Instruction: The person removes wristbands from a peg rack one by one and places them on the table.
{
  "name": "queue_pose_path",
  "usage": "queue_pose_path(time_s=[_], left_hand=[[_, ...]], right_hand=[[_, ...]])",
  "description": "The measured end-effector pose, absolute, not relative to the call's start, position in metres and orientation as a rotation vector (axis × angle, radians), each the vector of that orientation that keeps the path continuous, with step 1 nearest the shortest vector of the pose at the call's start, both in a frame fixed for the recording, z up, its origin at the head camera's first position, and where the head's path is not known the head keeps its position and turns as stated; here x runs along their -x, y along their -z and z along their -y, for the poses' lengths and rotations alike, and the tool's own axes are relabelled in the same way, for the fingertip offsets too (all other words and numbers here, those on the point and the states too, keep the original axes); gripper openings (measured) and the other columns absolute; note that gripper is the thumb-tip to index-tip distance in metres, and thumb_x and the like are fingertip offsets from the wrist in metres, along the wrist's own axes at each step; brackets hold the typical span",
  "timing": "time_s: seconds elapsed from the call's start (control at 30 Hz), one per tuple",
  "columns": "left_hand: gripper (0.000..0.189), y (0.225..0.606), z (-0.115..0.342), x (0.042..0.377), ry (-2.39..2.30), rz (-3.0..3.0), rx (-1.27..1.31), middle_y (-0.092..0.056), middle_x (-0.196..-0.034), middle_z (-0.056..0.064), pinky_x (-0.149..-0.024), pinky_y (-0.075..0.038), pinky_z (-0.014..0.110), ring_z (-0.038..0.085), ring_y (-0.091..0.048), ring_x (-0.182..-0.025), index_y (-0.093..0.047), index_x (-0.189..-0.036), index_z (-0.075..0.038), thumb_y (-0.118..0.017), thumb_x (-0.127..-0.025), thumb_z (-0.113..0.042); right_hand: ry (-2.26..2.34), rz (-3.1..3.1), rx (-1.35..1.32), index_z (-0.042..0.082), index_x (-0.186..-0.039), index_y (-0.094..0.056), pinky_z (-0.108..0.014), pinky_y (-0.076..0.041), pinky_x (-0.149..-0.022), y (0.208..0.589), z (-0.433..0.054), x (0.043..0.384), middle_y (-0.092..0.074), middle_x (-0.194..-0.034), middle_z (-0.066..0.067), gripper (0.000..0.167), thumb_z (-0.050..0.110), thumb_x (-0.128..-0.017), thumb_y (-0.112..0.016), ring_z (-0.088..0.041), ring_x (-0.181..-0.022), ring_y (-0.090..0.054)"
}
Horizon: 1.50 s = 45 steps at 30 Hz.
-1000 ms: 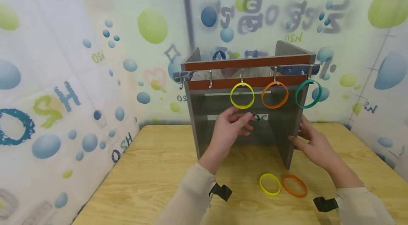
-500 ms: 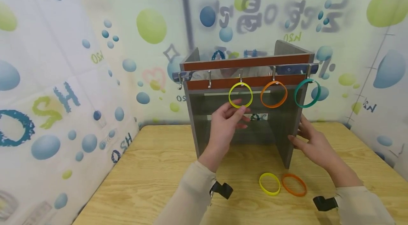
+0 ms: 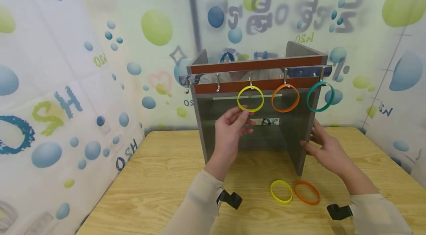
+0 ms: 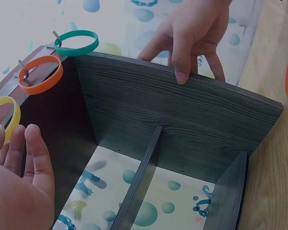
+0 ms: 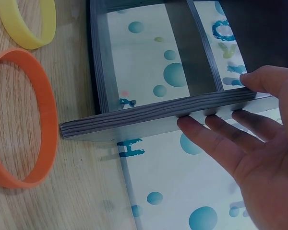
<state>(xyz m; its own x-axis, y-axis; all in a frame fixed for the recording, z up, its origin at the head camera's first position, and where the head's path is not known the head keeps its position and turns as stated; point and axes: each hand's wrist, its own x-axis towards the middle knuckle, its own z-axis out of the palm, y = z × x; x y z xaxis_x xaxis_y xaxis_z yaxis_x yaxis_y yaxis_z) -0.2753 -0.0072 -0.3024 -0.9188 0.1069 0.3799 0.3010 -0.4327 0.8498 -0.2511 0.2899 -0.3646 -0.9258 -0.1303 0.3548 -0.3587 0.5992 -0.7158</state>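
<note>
A yellow silicone wristband (image 3: 250, 99) hangs from the middle hook of a metal hook rail (image 3: 233, 77). My left hand (image 3: 227, 135) pinches its lower edge, thumb in front and index finger behind. To its right, an orange wristband (image 3: 285, 98) and a teal wristband (image 3: 320, 96) hang on their own hooks. The rail runs across the front of a grey wooden rack (image 3: 206, 131). My right hand (image 3: 327, 152) grips the rack's right side panel (image 5: 158, 112); in the right wrist view the thumb lies on one face, the fingertips against the other.
On the wooden table (image 3: 149, 190), in front of the rack, lie a second yellow wristband (image 3: 281, 192) and a second orange wristband (image 3: 307, 193), side by side. The rail's two left hooks (image 3: 218, 83) carry nothing. A patterned curtain (image 3: 100, 79) surrounds the table.
My left hand has risen from just below the hanging yellow wristband to its lower edge, then shifted slightly left along it. My right hand has stayed on the side panel.
</note>
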Motion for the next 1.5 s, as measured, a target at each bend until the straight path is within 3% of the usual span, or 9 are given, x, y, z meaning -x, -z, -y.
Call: queue_pose_path(time_s=[0.13, 0.27, 0.47, 0.53, 0.8, 1.07, 1.27, 1.5], left_hand=[[0.024, 0.302, 0.007, 0.275, 2.503, 1.594, 0.561, -0.080, -0.107, 0.013, -0.069, -0.065, 0.027, 0.013, -0.075, -0.078, -0.072, -0.125, -0.001, -0.070, -0.104, -0.012], [0.025, 0.301, 0.006, 0.274, 2.523, 1.563, 0.553, -0.080, -0.103, 0.006, -0.071, -0.066, 0.027, 0.013, -0.076, -0.082, -0.071, -0.125, 0.002, -0.070, -0.104, -0.011], [0.029, 0.297, 0.004, 0.271, 2.621, 1.400, 0.610, -0.079, -0.104, 0.004, -0.089, -0.067, 0.031, 0.015, -0.079, -0.090, -0.065, -0.128, 0.012, -0.067, -0.105, -0.006], [0.025, 0.294, 0.004, 0.270, 2.647, 1.345, 0.613, -0.079, -0.104, 0.006, -0.093, -0.066, 0.032, 0.015, -0.079, -0.092, -0.066, -0.125, 0.011, -0.067, -0.105, -0.004], [0.016, 0.288, 0.006, 0.268, 2.677, 1.255, 0.572, -0.078, -0.103, 0.009, -0.092, -0.066, 0.030, 0.017, -0.080, -0.092, -0.071, -0.117, 0.004, -0.067, -0.103, -0.001], [0.019, 0.283, 0.006, 0.268, 2.673, 1.244, 0.590, -0.077, -0.109, 0.013, -0.095, -0.065, 0.033, 0.018, -0.080, -0.094, -0.071, -0.121, 0.006, -0.067, -0.104, -0.001], [0.015, 0.281, 0.006, 0.267, 2.682, 1.228, 0.582, -0.076, -0.116, 0.022, -0.095, -0.065, 0.033, 0.018, -0.081, -0.094, -0.074, -0.117, 0.002, -0.067, -0.103, -0.001], [0.016, 0.278, 0.005, 0.262, 2.681, 1.221, 0.616, -0.079, -0.105, 0.009, -0.094, -0.065, 0.033, 0.017, -0.080, -0.094, -0.074, -0.117, 0.002, -0.066, -0.103, 0.000]], right_hand=[[-1.235, 2.569, -0.400, 0.043, -0.170, 0.002, -0.049, -0.068, -0.083, 0.365, -0.290, 0.251, -0.036, -0.164, -0.039, 0.096, 0.019, -0.107, -0.065, -0.064, -0.141, -0.046], [-1.230, 2.572, -0.396, 0.045, -0.170, 0.003, -0.049, -0.068, -0.083, 0.365, -0.290, 0.251, -0.036, -0.164, -0.038, 0.095, 0.021, -0.108, -0.065, -0.064, -0.142, -0.045], [-1.234, 2.574, -0.398, 0.048, -0.168, 0.004, -0.050, -0.068, -0.084, 0.364, -0.290, 0.249, -0.035, -0.165, -0.037, 0.094, 0.023, -0.108, -0.064, -0.065, -0.143, -0.043], [-1.240, 2.574, -0.401, 0.049, -0.168, 0.004, -0.050, -0.068, -0.084, 0.364, -0.290, 0.248, -0.034, -0.165, -0.038, 0.093, 0.024, -0.108, -0.063, -0.065, -0.143, -0.043], [-1.249, 2.573, -0.405, 0.050, -0.168, 0.004, -0.050, -0.068, -0.084, 0.364, -0.290, 0.249, -0.034, -0.166, -0.037, 0.093, 0.024, -0.108, -0.064, -0.065, -0.144, -0.042], [-1.258, 2.571, -0.412, 0.048, -0.168, 0.003, -0.047, -0.068, -0.082, 0.364, -0.290, 0.248, -0.036, -0.165, -0.038, 0.092, 0.023, -0.109, -0.062, -0.064, -0.143, -0.044], [-1.246, 2.579, -0.397, 0.049, -0.168, 0.003, -0.048, -0.068, -0.082, 0.363, -0.290, 0.248, -0.036, -0.165, -0.037, 0.092, 0.024, -0.109, -0.063, -0.065, -0.143, -0.043], [-1.243, 2.579, -0.403, 0.049, -0.168, 0.003, -0.048, -0.068, -0.082, 0.364, -0.292, 0.249, -0.036, -0.165, -0.037, 0.092, 0.025, -0.109, -0.063, -0.065, -0.143, -0.044]])
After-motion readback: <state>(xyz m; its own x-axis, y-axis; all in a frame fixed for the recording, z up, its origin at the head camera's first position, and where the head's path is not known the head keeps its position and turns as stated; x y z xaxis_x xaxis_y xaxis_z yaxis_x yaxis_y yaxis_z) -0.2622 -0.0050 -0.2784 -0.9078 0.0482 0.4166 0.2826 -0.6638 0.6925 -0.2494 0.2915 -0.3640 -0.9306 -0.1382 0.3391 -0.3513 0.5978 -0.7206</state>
